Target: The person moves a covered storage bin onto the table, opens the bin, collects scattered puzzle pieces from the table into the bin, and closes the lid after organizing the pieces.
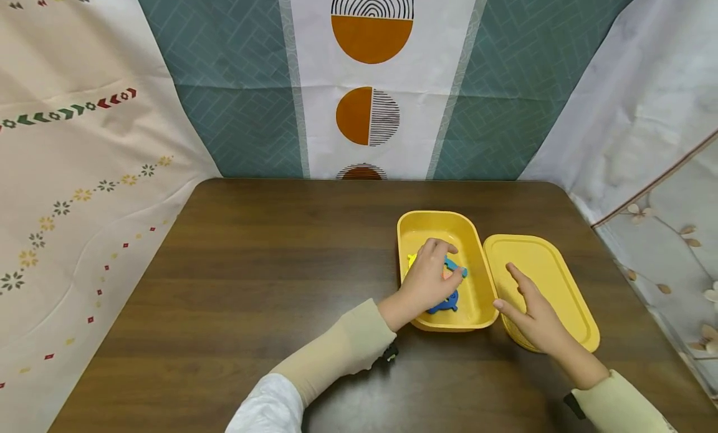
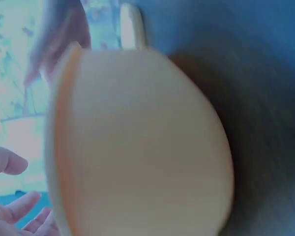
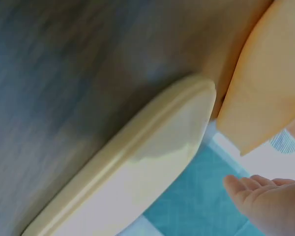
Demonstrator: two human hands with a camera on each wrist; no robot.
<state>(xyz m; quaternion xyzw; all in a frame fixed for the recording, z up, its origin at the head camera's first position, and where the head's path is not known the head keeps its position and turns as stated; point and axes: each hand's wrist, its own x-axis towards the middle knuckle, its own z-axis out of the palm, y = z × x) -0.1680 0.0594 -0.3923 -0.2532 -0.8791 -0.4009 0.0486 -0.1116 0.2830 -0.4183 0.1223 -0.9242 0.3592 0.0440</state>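
A yellow plastic box point(image 1: 477, 296) stands on the table, with several small pieces inside. Among them are a dark blue animal-like piece point(image 1: 445, 303), a light blue piece point(image 1: 457, 268) and a bit of bright yellow point(image 1: 412, 259). My left hand point(image 1: 429, 274) hovers over the box and partly hides these pieces; its thumb and fingers are apart in the left wrist view, with nothing between them. To the right, my right hand point(image 1: 533, 314) is over the yellow lid point(image 1: 552, 283), thumb and fingers spread, holding nothing.
The lid lies flat, right beside the box. Under both is a brown wooden table point(image 1: 269, 265). Patterned cloths hang around it: a teal and white one point(image 1: 241, 109) at the back, a cream one point(image 1: 84, 171) left and a white floral one point(image 1: 662, 171) right.
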